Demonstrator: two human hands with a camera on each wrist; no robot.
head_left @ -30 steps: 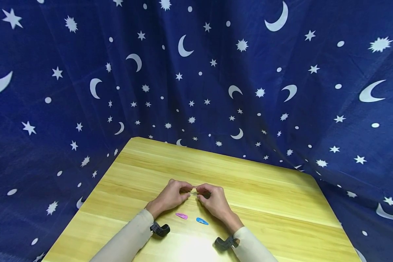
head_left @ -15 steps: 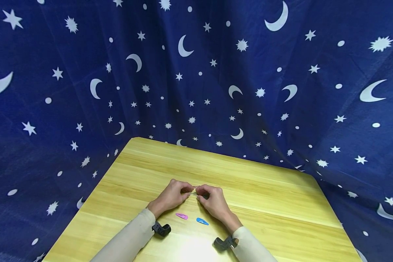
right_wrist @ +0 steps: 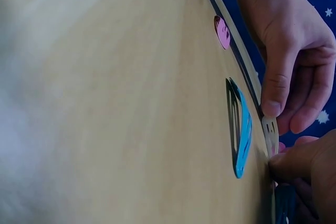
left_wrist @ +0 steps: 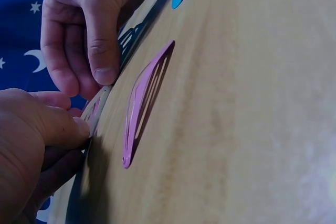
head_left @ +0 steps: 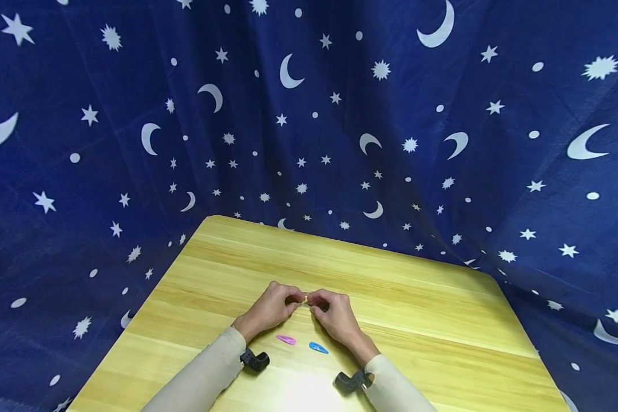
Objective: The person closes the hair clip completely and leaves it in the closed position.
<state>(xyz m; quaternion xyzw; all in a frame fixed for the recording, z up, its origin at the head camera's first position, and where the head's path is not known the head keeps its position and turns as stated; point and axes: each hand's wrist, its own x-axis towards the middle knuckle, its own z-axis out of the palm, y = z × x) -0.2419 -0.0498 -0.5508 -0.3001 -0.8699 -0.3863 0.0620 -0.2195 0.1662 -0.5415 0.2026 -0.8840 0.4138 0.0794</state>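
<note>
Two snap hair clips lie on the wooden table [head_left: 417, 320], a pink one [head_left: 286, 340] on the left and a blue one [head_left: 318, 347] on the right. Just beyond them, my left hand [head_left: 273, 305] and right hand [head_left: 336, 313] meet over the table. Between them they pinch a pale, slotted snap hair clip [left_wrist: 98, 106], one at each end, with thumb against fingers. The right wrist view also shows this pale clip [right_wrist: 270, 136] spanning the short gap between both thumbs. Fingertips cover its ends, and some pink shows behind it.
A dark blue curtain [head_left: 329, 137] with white moons and stars hangs behind the table and along its sides. Black wrist cameras are strapped on the left [head_left: 255, 360] and right [head_left: 352, 382] wrists, over the table's near part.
Both hands keep their pinch on the pale hair clip, and the fingertips have drawn slightly closer together. The pink and blue clips have stayed in place.
</note>
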